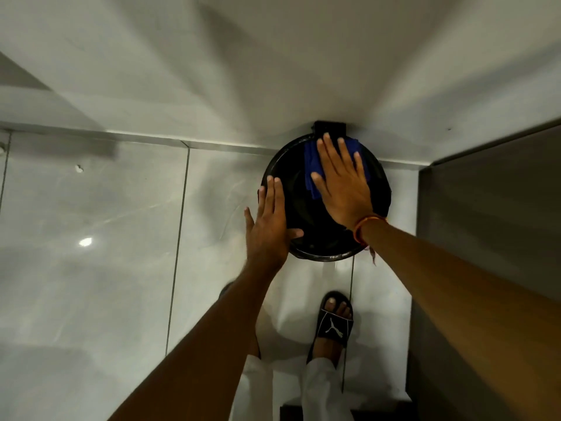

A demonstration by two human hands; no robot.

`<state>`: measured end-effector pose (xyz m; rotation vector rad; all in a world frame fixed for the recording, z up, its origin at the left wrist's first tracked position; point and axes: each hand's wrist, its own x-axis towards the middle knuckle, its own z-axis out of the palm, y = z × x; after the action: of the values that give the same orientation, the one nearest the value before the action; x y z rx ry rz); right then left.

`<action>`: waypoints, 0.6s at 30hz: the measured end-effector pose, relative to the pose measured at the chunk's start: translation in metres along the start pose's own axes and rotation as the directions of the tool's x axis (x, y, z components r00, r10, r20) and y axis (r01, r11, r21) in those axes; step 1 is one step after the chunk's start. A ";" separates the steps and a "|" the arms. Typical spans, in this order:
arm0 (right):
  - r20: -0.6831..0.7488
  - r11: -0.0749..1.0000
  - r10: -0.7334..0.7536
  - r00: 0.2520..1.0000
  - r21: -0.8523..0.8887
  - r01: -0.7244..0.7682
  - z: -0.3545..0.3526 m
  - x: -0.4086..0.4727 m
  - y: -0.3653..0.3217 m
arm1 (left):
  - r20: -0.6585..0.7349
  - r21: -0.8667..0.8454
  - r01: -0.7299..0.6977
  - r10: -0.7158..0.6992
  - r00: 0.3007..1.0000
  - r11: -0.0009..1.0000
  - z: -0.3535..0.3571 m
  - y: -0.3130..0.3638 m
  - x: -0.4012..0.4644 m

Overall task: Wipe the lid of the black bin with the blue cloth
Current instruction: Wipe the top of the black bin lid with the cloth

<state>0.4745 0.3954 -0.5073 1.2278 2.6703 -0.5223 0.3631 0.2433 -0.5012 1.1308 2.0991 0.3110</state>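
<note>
Blue cloth (312,165) under flat right hand (343,183)

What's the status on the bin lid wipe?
Right hand flat, pressing blue cloth on lid. Left hand open, steadying rim. Nothing in the way.

I am indoors, maybe at home: shiny grey floor tiles (91,208), plain white wall (273,56), my black slipper (335,325).
</note>
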 end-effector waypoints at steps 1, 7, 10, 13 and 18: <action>0.001 1.000 0.003 1.000 -0.015 -0.003 0.001 0.004 -0.005 | 0.009 0.012 -0.001 0.001 1.000 1.000 -0.002 0.000 0.001; 0.014 0.947 -0.281 0.960 -0.160 0.279 0.040 -0.085 0.011 | 0.033 -0.005 0.008 -0.007 0.999 1.000 -0.003 0.001 0.002; 0.009 0.947 -0.282 0.959 -0.160 0.280 0.062 -0.140 0.026 | 0.032 -0.030 0.013 -0.012 0.999 0.999 -0.004 0.002 0.000; 0.035 0.942 -0.306 0.951 -0.135 0.308 0.066 -0.160 0.046 | 0.034 -0.038 -0.016 0.018 0.999 0.999 -0.004 0.002 0.000; -0.149 0.898 0.260 0.954 0.400 -0.183 0.039 -0.098 0.042 | 0.036 -0.014 -0.022 0.023 0.999 1.000 -0.008 0.002 0.002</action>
<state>0.5707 0.3369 -0.5266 1.7535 2.6084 -0.9651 0.3582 0.2476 -0.4953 1.1448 2.0513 0.3127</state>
